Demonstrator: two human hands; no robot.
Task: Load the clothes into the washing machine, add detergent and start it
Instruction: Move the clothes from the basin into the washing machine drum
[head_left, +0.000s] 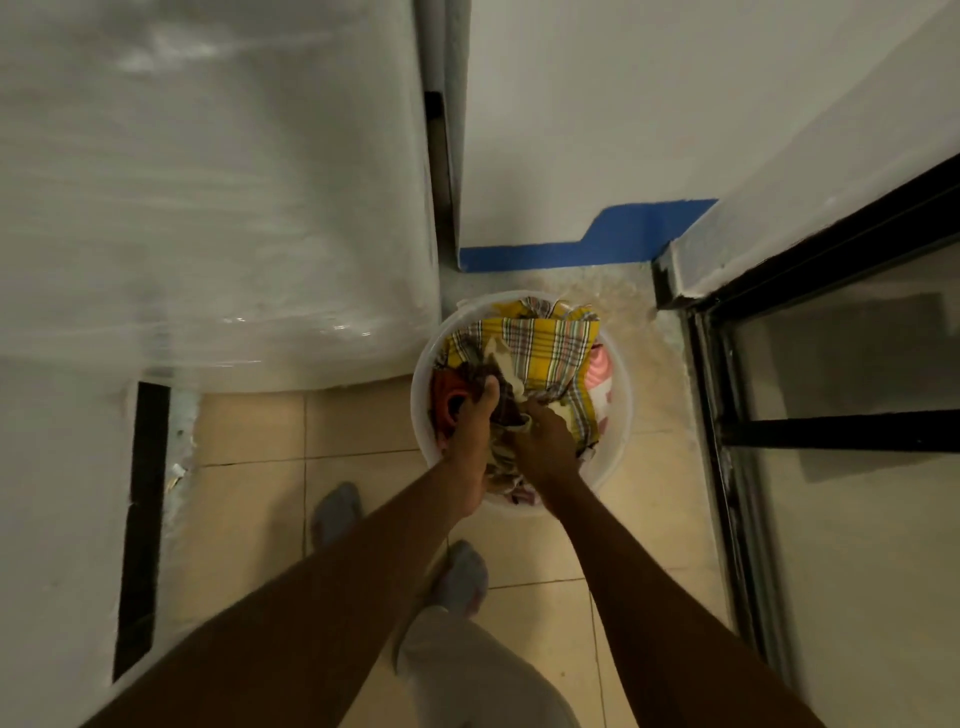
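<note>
A white round bucket (621, 415) stands on the tiled floor, filled with clothes. On top lies a yellow plaid cloth (540, 345); an orange piece (447, 397) shows at the left and a pink and white piece (600, 374) at the right. My left hand (475, 434) is closed on a dark piece of clothing (501, 402) inside the bucket. My right hand (548, 441) grips the clothes right beside it. The big white washing machine (208, 182), wrapped in shiny plastic film, fills the upper left, just left of the bucket.
A white wall with a blue painted strip (597, 244) stands behind the bucket. A black-framed glass door (841, 374) runs along the right. My feet in grey slippers (462, 577) stand on the beige tiles (249, 499) in front of the bucket.
</note>
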